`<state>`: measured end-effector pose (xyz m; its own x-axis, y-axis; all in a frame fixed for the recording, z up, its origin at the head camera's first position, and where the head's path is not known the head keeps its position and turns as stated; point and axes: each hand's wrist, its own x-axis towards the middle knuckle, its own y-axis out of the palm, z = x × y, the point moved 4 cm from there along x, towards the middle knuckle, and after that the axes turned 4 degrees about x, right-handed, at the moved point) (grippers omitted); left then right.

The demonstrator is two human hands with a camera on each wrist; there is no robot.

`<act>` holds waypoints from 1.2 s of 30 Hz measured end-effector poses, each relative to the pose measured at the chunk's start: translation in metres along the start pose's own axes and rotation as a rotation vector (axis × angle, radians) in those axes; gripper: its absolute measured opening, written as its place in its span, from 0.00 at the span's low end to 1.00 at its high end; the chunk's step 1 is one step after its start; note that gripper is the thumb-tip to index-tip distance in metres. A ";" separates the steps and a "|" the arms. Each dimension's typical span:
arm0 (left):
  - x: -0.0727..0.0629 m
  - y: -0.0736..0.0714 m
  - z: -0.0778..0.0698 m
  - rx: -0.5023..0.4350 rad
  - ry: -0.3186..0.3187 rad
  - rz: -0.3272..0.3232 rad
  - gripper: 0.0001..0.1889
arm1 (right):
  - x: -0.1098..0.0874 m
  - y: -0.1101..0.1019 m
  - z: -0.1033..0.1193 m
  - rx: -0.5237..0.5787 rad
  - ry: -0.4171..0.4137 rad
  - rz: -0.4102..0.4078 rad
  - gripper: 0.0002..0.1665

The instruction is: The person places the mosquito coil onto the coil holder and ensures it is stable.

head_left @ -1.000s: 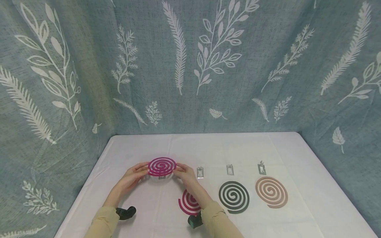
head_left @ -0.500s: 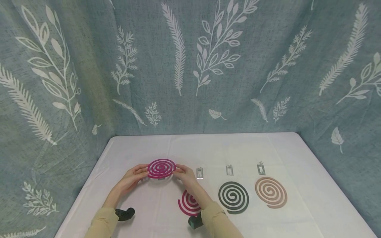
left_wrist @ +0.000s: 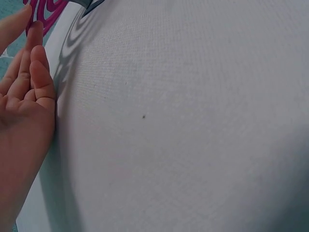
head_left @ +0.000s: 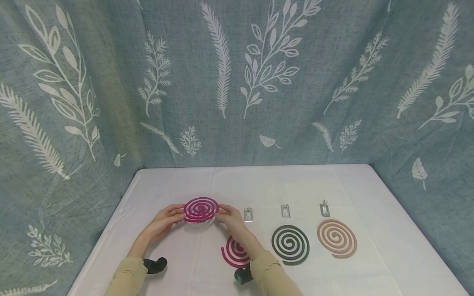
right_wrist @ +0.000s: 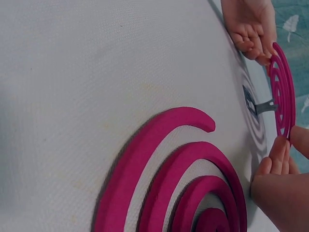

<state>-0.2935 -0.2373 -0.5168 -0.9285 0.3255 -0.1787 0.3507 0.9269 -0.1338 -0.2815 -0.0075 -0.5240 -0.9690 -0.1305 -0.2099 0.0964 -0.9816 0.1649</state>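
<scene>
A magenta mosquito coil (head_left: 201,209) is held level a little above the white table, toward the left. My left hand (head_left: 163,222) pinches its left rim between thumb and fingers. The opposite rim is pinched by my right hand (head_left: 231,218). Under the coil, a metal coil stand (right_wrist: 265,107) has its base on the cloth, and its upright prong reaches the coil's underside near the middle. A second magenta coil (right_wrist: 120,181) lies flat below my right forearm, which hides part of it in the head view.
A dark green coil (head_left: 290,244) and a tan coil (head_left: 336,235) lie to the right on the white table (head_left: 389,255). Behind them are a flat metal stand (head_left: 248,220), another stand (head_left: 286,216) and one with its prong raised (head_left: 325,214). A patterned curtain (head_left: 237,135) borders the table.
The held coil has come down slightly, and the stand beneath it is now more covered in the head view. Both hands keep their pinch.
</scene>
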 end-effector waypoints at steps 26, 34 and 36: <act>0.003 -0.002 0.003 0.022 -0.035 0.009 0.31 | -0.003 0.001 0.005 -0.031 -0.025 0.010 0.28; 0.003 -0.002 0.003 0.022 -0.032 0.020 0.30 | -0.003 -0.001 0.005 -0.036 0.007 0.013 0.29; 0.003 -0.002 0.003 0.027 -0.038 0.018 0.30 | -0.003 -0.001 0.004 -0.041 0.009 0.016 0.29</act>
<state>-0.2962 -0.2391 -0.5203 -0.9169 0.3339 -0.2184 0.3706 0.9156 -0.1561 -0.2793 -0.0060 -0.5199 -0.9652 -0.1474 -0.2162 0.1215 -0.9842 0.1284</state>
